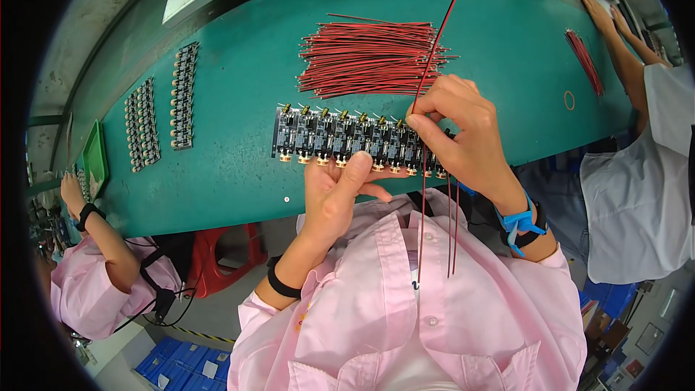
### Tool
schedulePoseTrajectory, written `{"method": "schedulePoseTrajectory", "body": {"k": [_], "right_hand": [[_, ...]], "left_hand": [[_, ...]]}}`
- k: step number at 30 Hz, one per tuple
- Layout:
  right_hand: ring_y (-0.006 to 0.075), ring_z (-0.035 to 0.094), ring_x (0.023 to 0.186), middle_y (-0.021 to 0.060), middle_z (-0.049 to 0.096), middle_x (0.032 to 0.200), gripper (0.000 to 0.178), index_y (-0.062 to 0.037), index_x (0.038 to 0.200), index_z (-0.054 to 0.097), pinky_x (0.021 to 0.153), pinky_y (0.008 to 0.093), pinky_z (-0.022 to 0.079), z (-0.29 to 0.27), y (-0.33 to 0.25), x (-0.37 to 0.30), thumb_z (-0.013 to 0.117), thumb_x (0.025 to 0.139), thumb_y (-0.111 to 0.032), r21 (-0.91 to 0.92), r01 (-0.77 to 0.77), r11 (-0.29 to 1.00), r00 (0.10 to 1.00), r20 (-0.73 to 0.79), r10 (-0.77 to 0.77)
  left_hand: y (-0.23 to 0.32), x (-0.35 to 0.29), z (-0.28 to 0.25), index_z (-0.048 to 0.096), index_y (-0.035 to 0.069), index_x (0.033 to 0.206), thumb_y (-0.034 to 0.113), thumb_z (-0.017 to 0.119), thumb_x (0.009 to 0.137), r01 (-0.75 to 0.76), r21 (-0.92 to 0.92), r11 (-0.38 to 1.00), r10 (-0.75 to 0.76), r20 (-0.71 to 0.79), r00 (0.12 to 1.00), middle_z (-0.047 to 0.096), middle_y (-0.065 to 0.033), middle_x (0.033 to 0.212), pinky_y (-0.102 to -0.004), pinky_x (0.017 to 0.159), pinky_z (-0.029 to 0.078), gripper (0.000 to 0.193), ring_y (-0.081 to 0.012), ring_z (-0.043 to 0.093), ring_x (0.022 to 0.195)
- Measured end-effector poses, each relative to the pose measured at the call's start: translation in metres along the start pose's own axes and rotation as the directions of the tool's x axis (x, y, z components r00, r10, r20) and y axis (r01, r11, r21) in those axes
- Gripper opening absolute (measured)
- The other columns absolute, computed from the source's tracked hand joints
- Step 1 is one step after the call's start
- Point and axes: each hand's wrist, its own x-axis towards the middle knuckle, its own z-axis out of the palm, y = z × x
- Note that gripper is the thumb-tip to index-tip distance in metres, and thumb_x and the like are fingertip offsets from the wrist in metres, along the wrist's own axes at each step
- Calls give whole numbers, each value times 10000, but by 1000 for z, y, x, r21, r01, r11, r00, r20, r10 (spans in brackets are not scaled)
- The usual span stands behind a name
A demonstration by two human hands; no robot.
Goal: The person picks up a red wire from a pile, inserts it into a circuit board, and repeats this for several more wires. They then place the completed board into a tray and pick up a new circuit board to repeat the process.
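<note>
My left hand [335, 192] grips a long strip of joined black circuit boards [340, 135] from below, its thumb over the near edge. Brass-coloured round parts line that edge, and small yellowish parts with metal leads stand along the far edge. Over the strip's right end, my right hand [463, 123] pinches a thin red-and-black wire [440, 32] between thumb and forefinger. One length of wire slants up and away from the pinch. Several more wires [449, 224] hang from the strip's right end in front of my shirt. My right fingers partly hide that end.
A pile of red-and-black wires [369, 58] lies just beyond the strip on the green table [246, 65]. Further board strips [183, 94] and a green tray [95, 159] are at left. At right lie a wire bundle [583, 61] and a rubber band [569, 101]. Co-workers sit on both sides.
</note>
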Motion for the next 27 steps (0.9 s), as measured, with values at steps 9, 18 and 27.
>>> {"method": "schedulePoseTrajectory", "body": {"k": [9, 18, 27], "right_hand": [[157, 429, 528, 40, 448, 567, 85, -18, 614, 489, 577, 276, 309, -2, -2, 1, 574, 614, -10, -31, -6, 999, 1000, 9, 6], [209, 428, 594, 52, 438, 586, 109, -35, 606, 475, 571, 315, 298, -2, -4, 2, 583, 601, -28, -82, 51, 995, 998, 38, -48], [204, 424, 593, 46, 435, 589, 108, -38, 609, 481, 578, 311, 296, -1, -5, 0, 586, 594, -16, -69, 17, 997, 999, 51, -14]], "left_hand": [[0, 1, 0, 450, -102, 928, 190, 454, 812, 6, -5, 1000, -6, 19, 1000, 556, -171, 827, -239, 458, 478, 314, -268, 588, 717], [-2, 0, -1, 460, -91, 915, 180, 449, 813, 4, 1, 1000, -4, 17, 1000, 558, -155, 810, -237, 455, 475, 290, -265, 589, 720], [-2, -2, -2, 473, -87, 881, 159, 444, 811, -4, 14, 1000, 4, 16, 1000, 559, -149, 785, -226, 448, 470, 258, -254, 592, 710]]}}
